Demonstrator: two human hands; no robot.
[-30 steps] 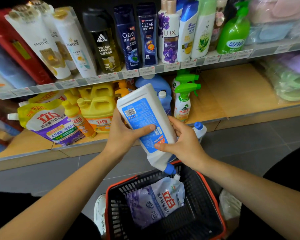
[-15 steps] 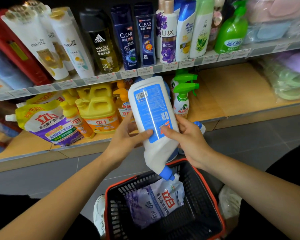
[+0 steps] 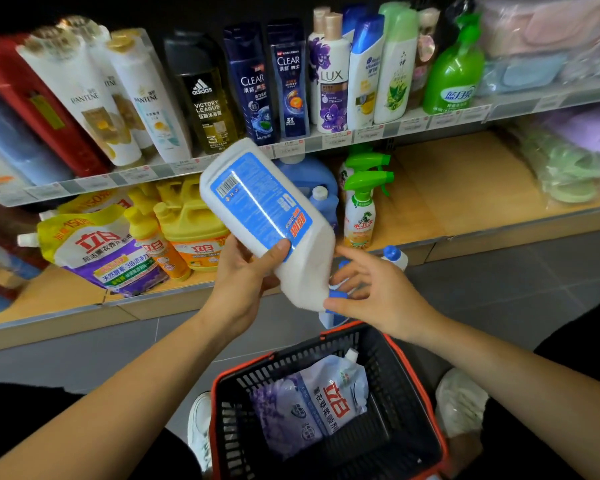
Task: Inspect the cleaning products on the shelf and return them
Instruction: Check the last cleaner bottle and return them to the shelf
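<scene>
A white cleaner bottle (image 3: 267,216) with a blue back label hangs cap-down and tilted in front of the lower shelf (image 3: 465,188). My left hand (image 3: 246,282) grips its body from below, thumb on the label. My right hand (image 3: 381,292) has spread, relaxed fingers at the bottle's neck, and its thumb touches the blue cap (image 3: 336,295). A second white bottle with a blue cap (image 3: 394,256) stands at the shelf's front edge behind my right hand.
A black basket with a red rim (image 3: 426,386) sits on the floor below my hands, with a purple-and-white refill pouch (image 3: 319,403) inside. Green spray bottles (image 3: 359,209), yellow jugs (image 3: 191,230) and a yellow pouch (image 3: 97,251) fill the lower shelf; shampoo bottles (image 3: 288,81) line the upper shelf.
My right hand has let go of the bottle's side and slid down to the cap with fingers spread. The bottle has tipped, base swinging left, and my left hand alone holds it.
</scene>
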